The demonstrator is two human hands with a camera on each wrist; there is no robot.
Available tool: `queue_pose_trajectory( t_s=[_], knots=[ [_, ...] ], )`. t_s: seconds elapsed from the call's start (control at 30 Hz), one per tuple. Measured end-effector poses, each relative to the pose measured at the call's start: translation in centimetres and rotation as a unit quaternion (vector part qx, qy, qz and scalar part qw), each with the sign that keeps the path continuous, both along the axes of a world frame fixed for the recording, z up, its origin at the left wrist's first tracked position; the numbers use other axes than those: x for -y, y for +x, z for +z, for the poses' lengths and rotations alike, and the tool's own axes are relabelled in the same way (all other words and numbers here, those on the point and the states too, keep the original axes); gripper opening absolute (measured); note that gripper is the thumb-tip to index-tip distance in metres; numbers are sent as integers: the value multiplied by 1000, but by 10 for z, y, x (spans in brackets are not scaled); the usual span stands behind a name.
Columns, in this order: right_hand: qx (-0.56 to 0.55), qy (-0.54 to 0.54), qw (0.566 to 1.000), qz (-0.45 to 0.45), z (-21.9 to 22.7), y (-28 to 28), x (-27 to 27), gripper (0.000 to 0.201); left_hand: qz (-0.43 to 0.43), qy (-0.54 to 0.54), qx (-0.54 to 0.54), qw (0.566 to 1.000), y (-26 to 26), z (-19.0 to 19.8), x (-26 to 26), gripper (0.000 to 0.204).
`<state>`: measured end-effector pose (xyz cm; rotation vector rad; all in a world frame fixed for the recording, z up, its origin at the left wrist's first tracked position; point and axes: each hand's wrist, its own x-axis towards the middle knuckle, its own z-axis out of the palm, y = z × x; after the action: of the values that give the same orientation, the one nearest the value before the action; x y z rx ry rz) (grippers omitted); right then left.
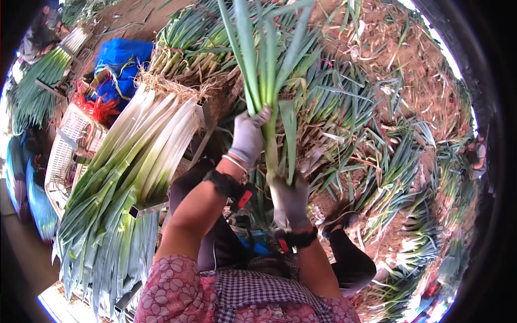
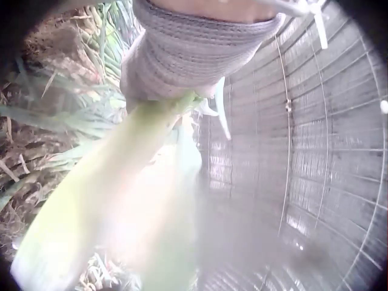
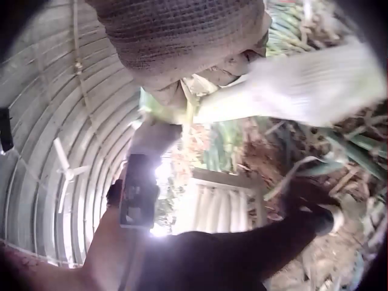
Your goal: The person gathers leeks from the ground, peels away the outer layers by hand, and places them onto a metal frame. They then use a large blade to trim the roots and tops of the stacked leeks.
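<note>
A single leek stands upright before me, its green leaves fanning out at the top of the head view. My gloved left hand grips it just below where the leaves spread. Lower down, my gloved right hand has its fingers curled round the pale lower stalk. One loose leaf folds down alongside the stalk into the right hand. In the right wrist view the white stalk sticks out from the glove. The left wrist view has the left glove around the stalk, partly washed out by light.
A bundle of trimmed leeks lies on a metal rack at my left. Beyond are a white plastic crate and a blue bag. Heaps of leeks and leaf scraps cover the ground ahead and right. Another person is far right.
</note>
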<state>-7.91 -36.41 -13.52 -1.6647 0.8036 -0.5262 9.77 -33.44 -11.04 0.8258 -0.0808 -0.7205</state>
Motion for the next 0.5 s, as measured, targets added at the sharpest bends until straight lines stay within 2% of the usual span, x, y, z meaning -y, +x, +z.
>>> queue_pose_trajectory(
  t_s=[0.03,0.07,0.1,0.13,0.2,0.23,0.27,0.33,0.4,0.43,0.47,0.5],
  knots=[
    [-89,15,995,35,-18,-32,1,24,-10,-42,-4,999,12,4,-3,32],
    [-184,-59,980,49,-39,-60,3,30,-13,-47,-5,999,20,10,-8,34],
    [-159,191,963,107,-57,-101,3,49,-23,-53,2,998,29,11,-14,34],
    [-299,29,930,214,-89,-135,15,60,-35,-58,9,998,33,10,-18,33],
    [-477,-12,857,197,-78,-141,33,63,-43,-61,12,997,31,11,-17,33],
    [-359,-96,921,117,-75,-133,36,59,-60,-69,18,996,28,8,-15,33],
    [-231,-177,956,30,-49,-105,37,55,-81,-78,23,993,22,5,-11,34],
    [-68,-235,968,61,28,-31,30,55,-102,-91,25,990,10,9,-7,34],
    [-26,-319,946,58,61,21,19,50,-166,-166,-14,972,3,15,-7,36],
    [-25,-322,945,59,61,31,27,50,-191,-172,-4,967,7,7,-8,38],
    [41,-117,990,64,57,39,33,48,-190,-173,-4,966,7,14,-9,38],
    [104,94,988,68,55,45,38,46,-182,-216,-10,959,6,26,-11,38]
  ],
)
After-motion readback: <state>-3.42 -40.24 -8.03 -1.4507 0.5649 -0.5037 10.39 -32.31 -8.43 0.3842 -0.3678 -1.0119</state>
